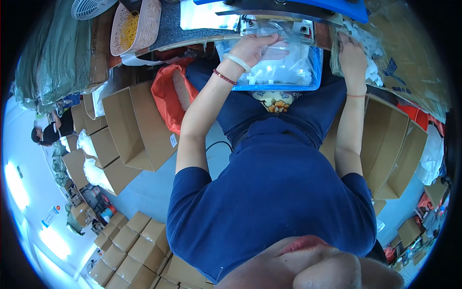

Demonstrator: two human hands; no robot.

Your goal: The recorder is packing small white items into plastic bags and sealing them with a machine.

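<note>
My left hand [249, 50], with a pale bangle and a dark red bead bracelet at its wrist, grips a clear plastic bag [276, 39]. Some of its fingers show through the film. Below it, a blue tray [315, 79] lined with clear plastic holds small white pieces [301, 74] and sits above my lap. My right hand [353, 59] reaches to the table edge with its fingers bent, between a stack of flat clear bags [336, 57] and a heap of white plastic parts [370, 48]. What its fingertips pinch is hidden.
A blue machine part [288, 8] spans the table's far side. To the left stand a pink basket [148, 26] of yellow rubber bands and green-wrapped bundles [65, 67]. Open cartons [139, 127] and an orange bag [168, 96] flank my legs. Another person [50, 129] is far left.
</note>
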